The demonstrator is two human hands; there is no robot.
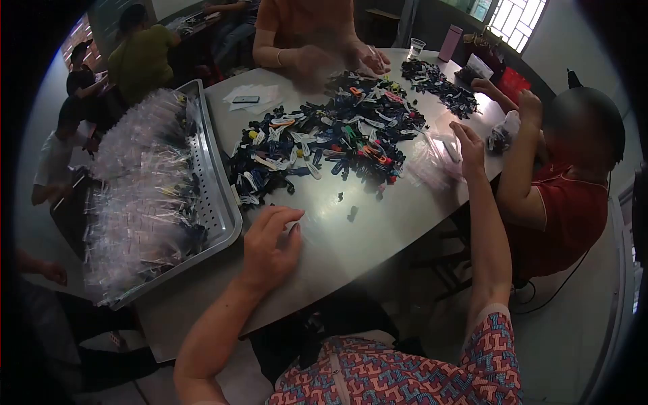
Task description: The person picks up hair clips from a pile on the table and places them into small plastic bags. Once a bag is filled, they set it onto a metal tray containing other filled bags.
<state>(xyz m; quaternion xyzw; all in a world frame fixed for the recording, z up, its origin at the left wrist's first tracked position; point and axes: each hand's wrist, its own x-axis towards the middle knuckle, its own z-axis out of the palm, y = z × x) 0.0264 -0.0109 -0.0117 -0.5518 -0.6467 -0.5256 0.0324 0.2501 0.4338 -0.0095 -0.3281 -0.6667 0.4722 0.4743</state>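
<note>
Left hand (270,246) rests on grey metal table (378,223), fingers loosely curled, tips touching the surface. Right hand (468,145), fingers extended together, touches clear plastic sleeves (428,165).

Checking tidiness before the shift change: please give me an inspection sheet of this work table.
Surface: grey table, stray pieces near the front.
Job's things: heap of small clips; clear bags; tray of filled bags.
Clutter: phone, cup, pink bottle.
Hands: left hand resting on table, holding nothing; right hand on the clear bags.
Cables: black cable on the floor.
Surroundings: other people seated around the table.
</note>
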